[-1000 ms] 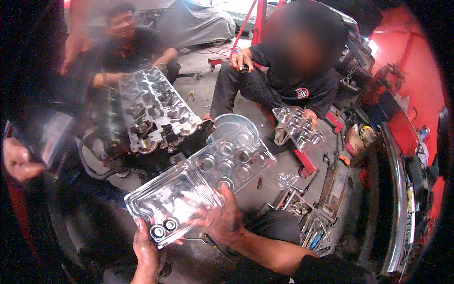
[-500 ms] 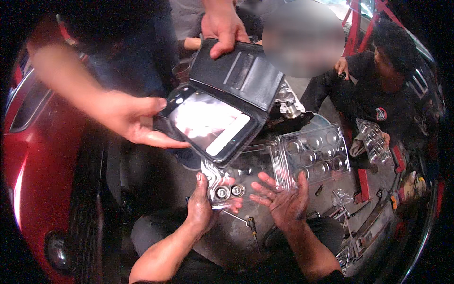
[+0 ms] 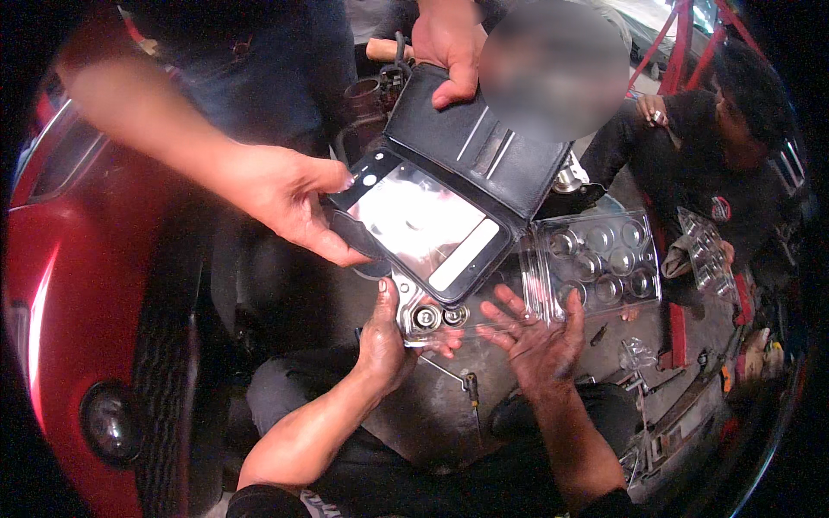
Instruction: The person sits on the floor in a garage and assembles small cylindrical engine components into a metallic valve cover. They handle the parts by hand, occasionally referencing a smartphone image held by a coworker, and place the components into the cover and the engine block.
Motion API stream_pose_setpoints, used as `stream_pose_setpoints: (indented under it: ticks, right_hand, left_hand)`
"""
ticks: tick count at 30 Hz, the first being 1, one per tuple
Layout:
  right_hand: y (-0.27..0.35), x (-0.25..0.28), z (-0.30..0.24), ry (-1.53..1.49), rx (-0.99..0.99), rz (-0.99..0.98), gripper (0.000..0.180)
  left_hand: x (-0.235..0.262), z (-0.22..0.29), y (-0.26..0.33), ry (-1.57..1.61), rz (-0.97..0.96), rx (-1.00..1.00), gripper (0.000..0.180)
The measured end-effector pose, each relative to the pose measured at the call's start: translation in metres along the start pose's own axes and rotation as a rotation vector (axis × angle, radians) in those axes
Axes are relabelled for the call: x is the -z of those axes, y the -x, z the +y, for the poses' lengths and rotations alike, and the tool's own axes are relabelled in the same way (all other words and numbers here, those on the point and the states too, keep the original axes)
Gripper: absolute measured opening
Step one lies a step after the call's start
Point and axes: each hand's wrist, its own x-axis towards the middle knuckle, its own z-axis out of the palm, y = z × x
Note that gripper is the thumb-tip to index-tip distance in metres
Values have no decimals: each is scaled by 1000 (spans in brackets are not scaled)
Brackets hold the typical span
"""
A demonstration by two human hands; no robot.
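Floor (image 3: 423, 406) shows beneath the tray (image 3: 534, 276) (edge in left hand (image 3: 384, 347)).

Open clear clamshell (image 3: 533, 276) (two round parts (image 3: 426, 318) inside)

A phone (image 3: 416, 214) hangs over the left half of a tray (image 3: 532, 274) bearing two round parts (image 3: 426, 318) near left, a car (image 3: 73, 293) farther left, a tool (image 3: 472, 393) on the nearer floor (image 3: 413, 413).

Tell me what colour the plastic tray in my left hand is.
The plastic tray is clear and colourless, showing best in the head view.
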Motion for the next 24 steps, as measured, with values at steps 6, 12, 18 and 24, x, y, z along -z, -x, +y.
stream_pose_setpoints:
  ticks: [6,12,18,24]
  right_hand:
    - [0,8,-1,-16,22,-85,87]
    - [-1,10,3,-57,8,-106,68]
    - [1,1,4,-58,52,-52,65]
    - [-2,9,6,-84,38,-60,70]
  left_hand:
    - [1,-2,-2,9,-66,27,88]
    - [5,-4,2,25,-35,25,84]
    - [13,-5,-2,64,-32,7,73]
    - [-11,0,7,78,154,-75,64]
